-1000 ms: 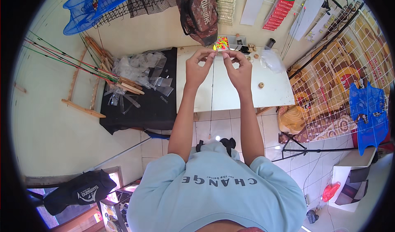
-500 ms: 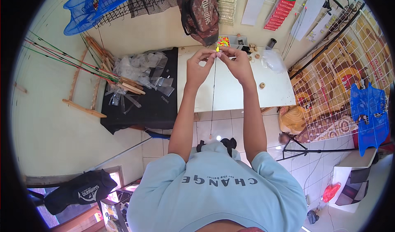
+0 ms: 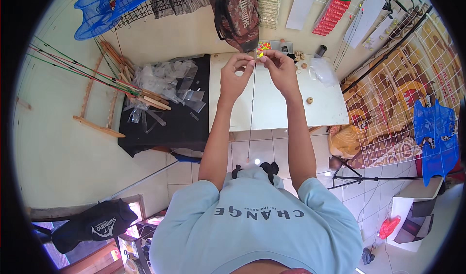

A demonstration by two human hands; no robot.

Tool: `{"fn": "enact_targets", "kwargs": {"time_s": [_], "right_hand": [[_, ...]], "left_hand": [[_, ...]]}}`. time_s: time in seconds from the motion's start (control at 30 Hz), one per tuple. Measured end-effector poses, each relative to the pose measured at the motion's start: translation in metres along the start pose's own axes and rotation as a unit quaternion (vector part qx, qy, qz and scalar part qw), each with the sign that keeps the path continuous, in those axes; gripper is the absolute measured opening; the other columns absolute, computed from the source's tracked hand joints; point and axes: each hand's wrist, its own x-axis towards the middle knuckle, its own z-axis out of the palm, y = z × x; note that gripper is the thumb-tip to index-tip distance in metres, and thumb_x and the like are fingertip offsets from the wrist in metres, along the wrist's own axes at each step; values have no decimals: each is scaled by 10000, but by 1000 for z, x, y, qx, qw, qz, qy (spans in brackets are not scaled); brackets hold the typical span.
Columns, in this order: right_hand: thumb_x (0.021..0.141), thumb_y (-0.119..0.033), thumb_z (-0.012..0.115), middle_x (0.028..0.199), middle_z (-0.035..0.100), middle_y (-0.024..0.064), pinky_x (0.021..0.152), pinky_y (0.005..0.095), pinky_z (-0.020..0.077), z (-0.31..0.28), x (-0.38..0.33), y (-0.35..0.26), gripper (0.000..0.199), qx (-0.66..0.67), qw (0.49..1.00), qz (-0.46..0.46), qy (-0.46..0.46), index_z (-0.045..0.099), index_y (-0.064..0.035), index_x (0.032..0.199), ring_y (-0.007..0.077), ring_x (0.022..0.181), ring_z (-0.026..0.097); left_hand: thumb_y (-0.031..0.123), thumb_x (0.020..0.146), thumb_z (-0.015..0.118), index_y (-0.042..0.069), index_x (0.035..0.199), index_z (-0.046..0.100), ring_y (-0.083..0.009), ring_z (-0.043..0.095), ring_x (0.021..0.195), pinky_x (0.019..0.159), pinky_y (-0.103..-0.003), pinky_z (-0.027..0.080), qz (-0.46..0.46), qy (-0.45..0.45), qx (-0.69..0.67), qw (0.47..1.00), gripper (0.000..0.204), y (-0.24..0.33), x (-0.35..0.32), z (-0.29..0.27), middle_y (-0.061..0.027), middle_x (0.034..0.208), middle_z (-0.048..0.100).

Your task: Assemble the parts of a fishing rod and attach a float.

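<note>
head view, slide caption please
Left hand pinches a thin dark rod; right hand holds a small yellow piece above a white table.

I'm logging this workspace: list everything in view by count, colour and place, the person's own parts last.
Yellow piece: 1, yellow, at right fingers
Thin rod: 1, dark, below left fingers
Table: 1, white, centre
Small pieces: many, multicoloured, table's far edge
Jar: 1, dark, table's far right
Bag: 1, camouflage, far wall
Packets: several, red, far wall
Nets: at least 2, blue, upper left and far right
Rods: several, red and green, left
Cloth: 1, black, left of table
Wrappers: many, clear, on cloth
Grids: at least 2, white, right and far wall
Case: 1, black, lower left
Sack: 1, red, lower right
Shirt: 1, light blue, bottom
Left hand: 1, bare, above table
Right hand: 1, bare, above table
</note>
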Motion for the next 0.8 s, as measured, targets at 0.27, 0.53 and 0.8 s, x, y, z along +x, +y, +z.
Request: {"fn": "enact_targets", "kwargs": {"time_s": [0.27, 0.53, 0.8], "right_hand": [[896, -65, 607, 844, 684, 68, 781, 248, 494, -1, -1, -3, 188, 14, 1000, -1, -9, 636, 49, 1043, 105, 821, 636], [869, -55, 638, 863, 700, 91, 779, 245, 508, -6, 5, 1, 193, 19, 1000, -3, 15, 653, 51, 1029, 116, 821, 659], [850, -89, 681, 878, 702, 81, 760, 246, 515, -3, 3, 2, 214, 1, 999, 19, 31, 674, 32, 1026, 108, 822, 653]], "left_hand": [[90, 876, 659, 5, 960, 604, -99, 659, 809, 695, -230, 484, -2, -8, -9, 1000, 132, 8, -2, -3, -55, 865, 694], [53, 835, 682, 41, 1032, 574, -156, 686, 891, 708, -261, 507, 68, -36, 64, 995, 225, 11, -5, -2, -71, 935, 701], [144, 749, 791, 87, 1035, 635, -148, 677, 913, 733, -289, 494, 28, -62, 134, 989, 331, 20, -6, 5, -24, 974, 696]]}}
